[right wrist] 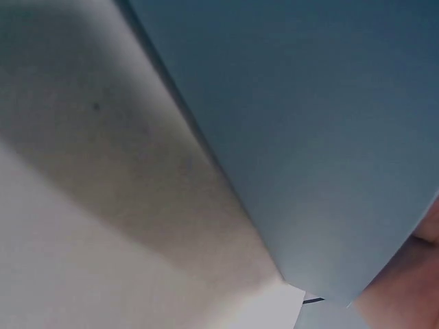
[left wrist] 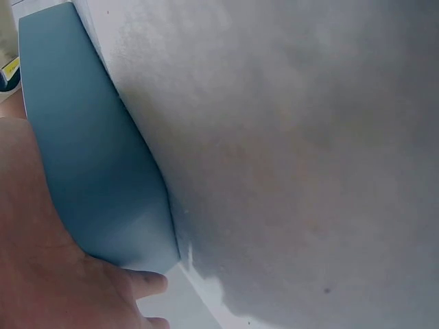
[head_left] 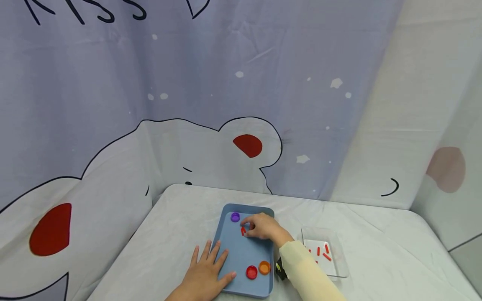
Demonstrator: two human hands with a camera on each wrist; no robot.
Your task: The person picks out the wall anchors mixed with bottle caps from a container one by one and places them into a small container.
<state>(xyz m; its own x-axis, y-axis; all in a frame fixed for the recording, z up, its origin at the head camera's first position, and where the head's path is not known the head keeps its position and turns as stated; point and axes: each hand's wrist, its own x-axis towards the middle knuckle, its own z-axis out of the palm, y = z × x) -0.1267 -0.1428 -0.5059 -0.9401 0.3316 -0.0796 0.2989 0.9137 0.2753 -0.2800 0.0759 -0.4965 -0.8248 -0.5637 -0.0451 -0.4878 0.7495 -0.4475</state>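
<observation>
A light blue rectangular tray (head_left: 246, 261) lies lengthwise on the white-covered table. My left hand (head_left: 205, 271) is spread over its left edge near the front, fingers extended and thumb on the tray floor. Over the upper right part of the tray, my right hand (head_left: 263, 227) bends its thumb and index finger around a small red stick (head_left: 244, 230). Another red stick (head_left: 242, 231) lies right beside it. A purple round cap (head_left: 235, 217) sits just beyond these fingers. Toward the tray's front are a red cap (head_left: 251, 272) and an orange cap (head_left: 265, 267).
A clear plastic box (head_left: 340, 261) stands right of the tray, with several red sticks (head_left: 326, 256) inside. The right forearm in a pale yellow sleeve (head_left: 306, 267) passes between tray and box. A printed curtain (head_left: 211, 159) hangs behind the table.
</observation>
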